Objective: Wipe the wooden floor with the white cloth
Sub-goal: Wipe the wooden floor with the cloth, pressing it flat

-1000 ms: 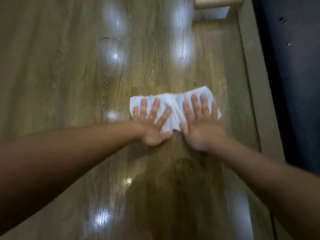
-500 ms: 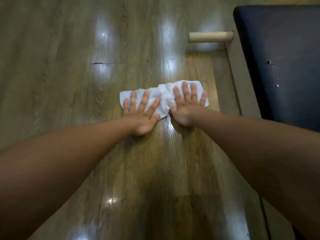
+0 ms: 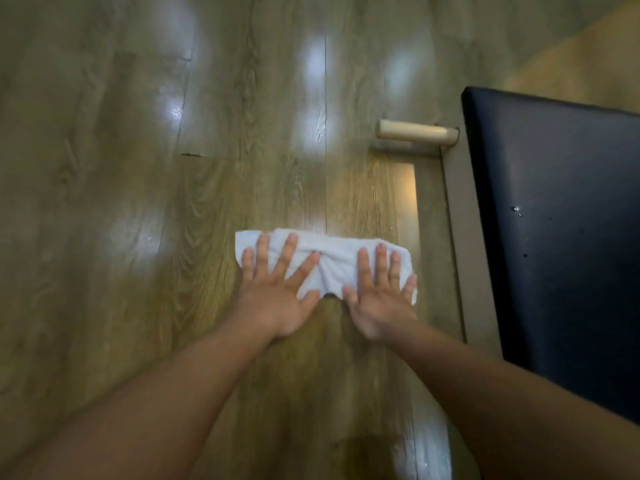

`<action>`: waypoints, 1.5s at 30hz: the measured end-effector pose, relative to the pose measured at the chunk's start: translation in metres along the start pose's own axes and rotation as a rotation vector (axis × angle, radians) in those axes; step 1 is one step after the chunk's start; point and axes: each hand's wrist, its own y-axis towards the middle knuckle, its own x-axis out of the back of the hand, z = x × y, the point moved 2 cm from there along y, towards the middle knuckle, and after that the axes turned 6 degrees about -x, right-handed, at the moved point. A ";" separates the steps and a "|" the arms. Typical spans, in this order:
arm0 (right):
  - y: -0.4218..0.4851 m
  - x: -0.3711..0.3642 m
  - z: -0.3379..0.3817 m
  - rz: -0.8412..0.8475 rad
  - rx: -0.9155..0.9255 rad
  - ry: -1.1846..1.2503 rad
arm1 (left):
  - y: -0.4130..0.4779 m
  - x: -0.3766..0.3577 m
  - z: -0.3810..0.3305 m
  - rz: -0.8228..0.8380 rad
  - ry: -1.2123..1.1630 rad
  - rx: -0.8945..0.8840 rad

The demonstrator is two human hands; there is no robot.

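On wooden floor (image 3: 104, 202): left hand (image 3: 277, 299), right hand (image 3: 379, 303) splayed flat on white cloth (image 3: 332, 261); dark seat (image 3: 561, 220), pale leg (image 3: 415, 132) just right.

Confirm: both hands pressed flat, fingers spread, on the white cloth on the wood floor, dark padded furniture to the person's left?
Wrong side. The head view shows the dark padded furniture on the person's right. The rest holds: left hand and right hand lie flat, fingers spread, on the white cloth on the wood floor.
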 end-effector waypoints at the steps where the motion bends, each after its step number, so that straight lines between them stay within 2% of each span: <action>1: 0.020 0.012 0.005 -0.005 -0.026 0.020 | 0.024 0.014 0.002 0.008 -0.024 0.028; 4: 0.072 0.047 0.012 -0.021 -0.071 0.047 | 0.089 0.050 0.001 0.022 -0.043 0.087; 8: 0.156 0.094 0.020 -0.202 -0.037 0.007 | 0.154 0.081 0.009 -0.061 -0.056 0.130; 13: 0.216 0.131 0.022 -0.248 0.006 -0.046 | 0.189 0.105 0.012 -0.086 -0.036 0.160; 18: 0.170 0.108 0.005 -0.248 0.112 -0.052 | 0.144 0.083 -0.010 -0.064 -0.052 0.137; 21: 0.081 0.052 -0.037 -0.188 0.186 -0.070 | 0.072 0.026 -0.074 -0.072 -0.109 0.085; 23: 0.024 0.018 -0.068 -0.102 0.196 -0.073 | 0.034 0.000 -0.118 0.011 -0.107 0.049; 25: 0.013 0.007 -0.087 -0.093 0.146 -0.064 | 0.029 -0.010 -0.137 0.063 -0.087 0.031; 31: 0.100 0.058 -0.091 -0.377 0.082 -0.038 | 0.129 0.027 -0.127 -0.038 0.020 0.000; 35: 0.132 0.086 -0.084 -0.436 0.071 -0.007 | 0.177 0.052 -0.122 -0.069 0.070 0.004; 38: 0.116 0.082 -0.083 -0.432 0.076 0.028 | 0.164 0.051 -0.118 -0.099 0.079 -0.045; 42: 0.052 0.031 -0.075 -0.426 -0.023 0.075 | 0.088 0.031 -0.090 -0.072 0.198 -0.355; 43: 0.034 0.015 -0.061 -0.423 0.026 0.078 | 0.068 0.026 -0.071 -0.047 0.263 -0.424; 45: 0.017 -0.007 -0.033 -0.408 0.235 -0.006 | 0.047 0.027 -0.023 0.014 0.358 -0.486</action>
